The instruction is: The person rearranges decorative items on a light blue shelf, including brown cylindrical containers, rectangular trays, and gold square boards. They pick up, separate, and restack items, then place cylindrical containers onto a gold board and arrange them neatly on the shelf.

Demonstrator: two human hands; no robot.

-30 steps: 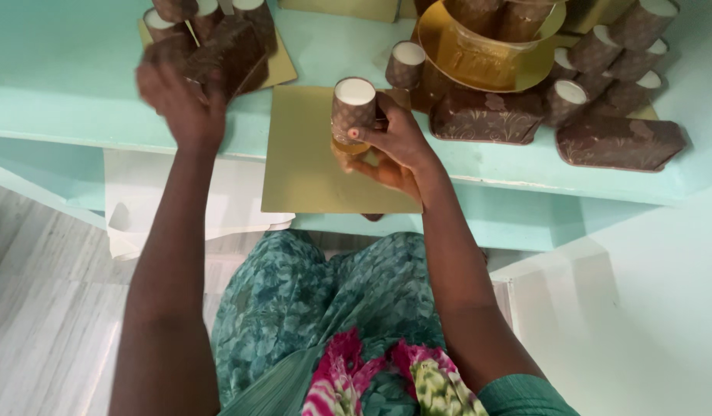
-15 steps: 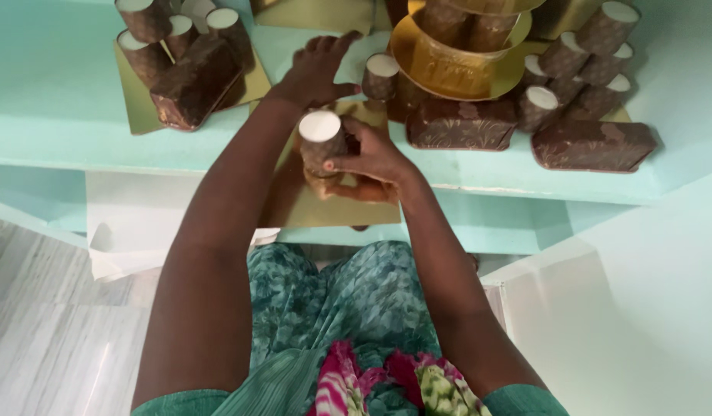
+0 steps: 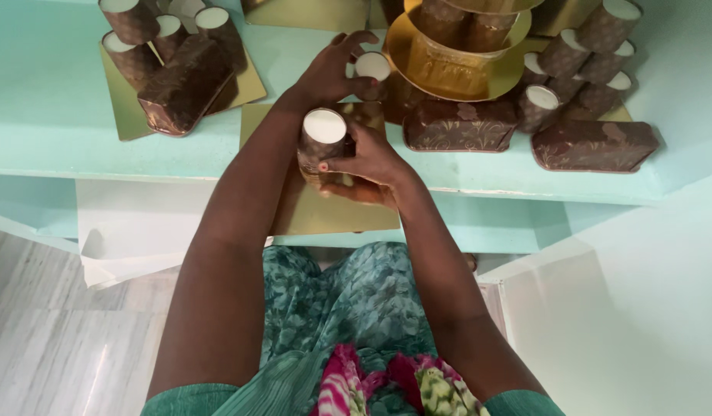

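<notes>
My right hand (image 3: 371, 162) grips a brown patterned paper cup (image 3: 323, 137) with a white inside, held tilted above a gold card board (image 3: 333, 219) that overhangs the shelf edge. My left hand (image 3: 325, 73) reaches further back, its fingers curled round a second small cup (image 3: 373, 66) that stands beside a gold tiered stand (image 3: 448, 54). The left forearm crosses in front of part of the gold board.
The turquoise shelf (image 3: 48, 123) carries another gold board (image 3: 128, 115) with a brown loaf mould (image 3: 186, 85) and cups at the left. Two loaf moulds (image 3: 460, 123) (image 3: 591, 145) and several cups (image 3: 602, 46) lie at the right. White paper (image 3: 132, 231) hangs below the shelf.
My left hand left the pile at the far left, swung right and closed round the cup by the gold stand. My right hand kept its cup and drew it slightly nearer.
</notes>
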